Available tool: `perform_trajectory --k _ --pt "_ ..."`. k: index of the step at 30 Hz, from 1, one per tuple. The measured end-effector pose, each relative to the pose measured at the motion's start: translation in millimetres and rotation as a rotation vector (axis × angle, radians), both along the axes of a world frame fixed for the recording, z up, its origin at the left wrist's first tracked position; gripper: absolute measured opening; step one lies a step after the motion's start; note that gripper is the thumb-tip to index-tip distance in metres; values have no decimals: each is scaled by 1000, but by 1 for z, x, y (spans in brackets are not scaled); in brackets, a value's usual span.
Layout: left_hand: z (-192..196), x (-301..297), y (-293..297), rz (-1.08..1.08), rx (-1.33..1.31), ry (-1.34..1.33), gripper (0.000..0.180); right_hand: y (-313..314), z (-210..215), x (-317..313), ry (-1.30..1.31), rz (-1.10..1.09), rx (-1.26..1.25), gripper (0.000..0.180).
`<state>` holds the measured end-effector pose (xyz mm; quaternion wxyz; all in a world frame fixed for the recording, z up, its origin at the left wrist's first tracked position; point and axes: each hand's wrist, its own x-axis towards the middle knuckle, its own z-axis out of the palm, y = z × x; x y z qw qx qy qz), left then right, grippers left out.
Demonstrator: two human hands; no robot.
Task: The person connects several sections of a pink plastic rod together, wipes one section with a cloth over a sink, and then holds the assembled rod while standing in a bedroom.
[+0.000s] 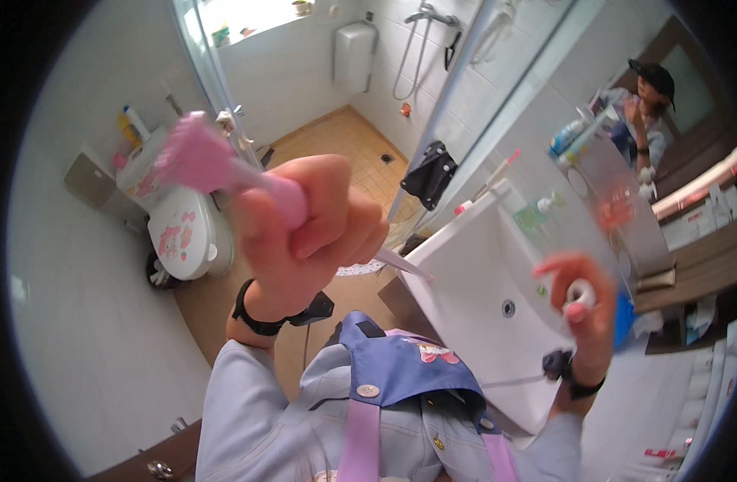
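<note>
My left hand (312,225) is raised in the middle of the view, its fingers wrapped round a long-handled pink brush (196,153). The blurred brush head points up and left, while the thin pale end of the handle sticks out behind my hand toward the white sink (465,309). Over the sink's right side, my right hand (589,297) has its fingers curled, with a small white round piece (580,294) between thumb and fingers. What that piece is I cannot make out.
A lidded toilet (180,233) with pink pictures stands at the left. Beyond is a glass-sided shower with a tiled floor (336,149). A soap bottle (537,209) sits on the sink's far rim. At right are a mirror (694,88) and a cluttered wooden shelf (682,273).
</note>
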<state>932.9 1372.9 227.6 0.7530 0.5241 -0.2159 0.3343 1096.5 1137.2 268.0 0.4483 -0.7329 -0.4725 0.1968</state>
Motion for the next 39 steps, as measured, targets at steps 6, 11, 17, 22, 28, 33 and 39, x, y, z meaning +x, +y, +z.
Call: perform_trajectory --k 6,11,17,22,28,33,39 --pt "51 -7 -21 -39 11 -71 57 80 76 -36 -479 253 580 71" --pt "50 -24 -24 400 347 5 42 105 65 -58 -874 504 621 52" --pt "50 -48 -32 760 824 371 12 103 50 -64 -748 518 700 24" --pt "27 -44 -19 855 1229 520 12 106 -21 -58 -565 297 799 17" --pt "23 -41 -9 1164 1889 506 16 75 -33 -51 132 246 176 21" --pt "35 -37 -24 1160 2086 485 15 72 -58 -59 116 252 460 23" --pt "33 -29 -25 1187 2112 387 15 59 -50 -44 421 315 261 28"
